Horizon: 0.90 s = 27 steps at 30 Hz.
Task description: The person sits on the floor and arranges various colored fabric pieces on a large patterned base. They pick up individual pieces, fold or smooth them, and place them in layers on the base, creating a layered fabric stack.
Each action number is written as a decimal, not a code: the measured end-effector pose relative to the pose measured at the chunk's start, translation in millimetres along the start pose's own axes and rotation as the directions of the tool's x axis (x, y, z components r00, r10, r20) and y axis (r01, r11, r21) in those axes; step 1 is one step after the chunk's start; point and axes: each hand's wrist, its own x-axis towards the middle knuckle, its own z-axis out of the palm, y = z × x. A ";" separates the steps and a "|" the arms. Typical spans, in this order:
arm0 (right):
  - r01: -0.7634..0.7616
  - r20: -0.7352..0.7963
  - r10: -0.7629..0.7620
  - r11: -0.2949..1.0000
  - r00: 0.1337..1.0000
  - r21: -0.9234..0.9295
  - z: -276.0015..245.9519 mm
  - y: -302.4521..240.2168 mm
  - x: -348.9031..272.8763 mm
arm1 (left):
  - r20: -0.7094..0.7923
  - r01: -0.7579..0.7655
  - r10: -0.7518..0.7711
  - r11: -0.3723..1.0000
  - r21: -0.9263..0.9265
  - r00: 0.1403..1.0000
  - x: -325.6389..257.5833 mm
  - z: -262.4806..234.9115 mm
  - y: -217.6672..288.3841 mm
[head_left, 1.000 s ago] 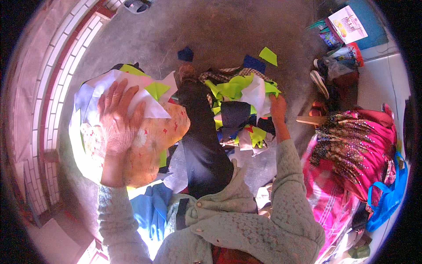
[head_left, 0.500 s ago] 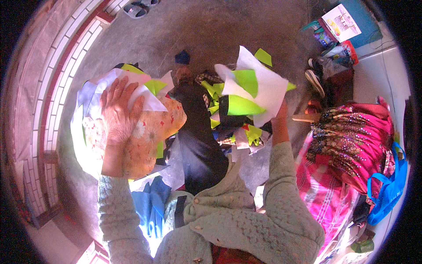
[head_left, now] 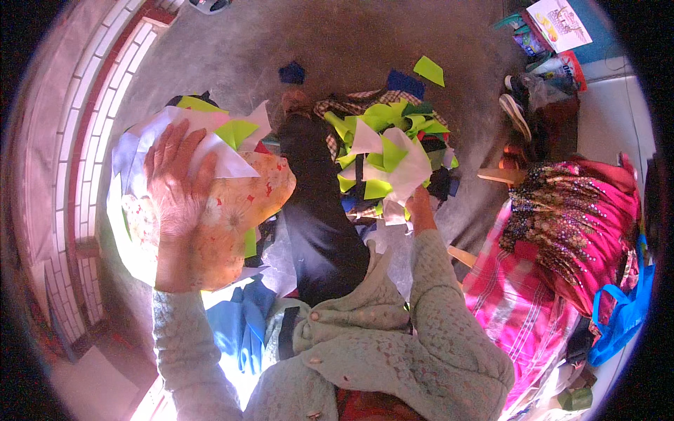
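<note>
White-and-lime cloth pieces sat over the scrap heap, their near edge gripped by the fingers of the right hand, nearer the body than half a second earlier. The left hand lay flat, fingers extended, across floral cloth. A red-and-white packet bore printing.
</note>
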 end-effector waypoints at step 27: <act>0.375 -0.022 -0.375 0.920 0.927 0.110 -131.0 -216.3 23.2 | -0.072 0.016 -0.017 1.000 -0.013 0.997 -3.8 12.4 -7.9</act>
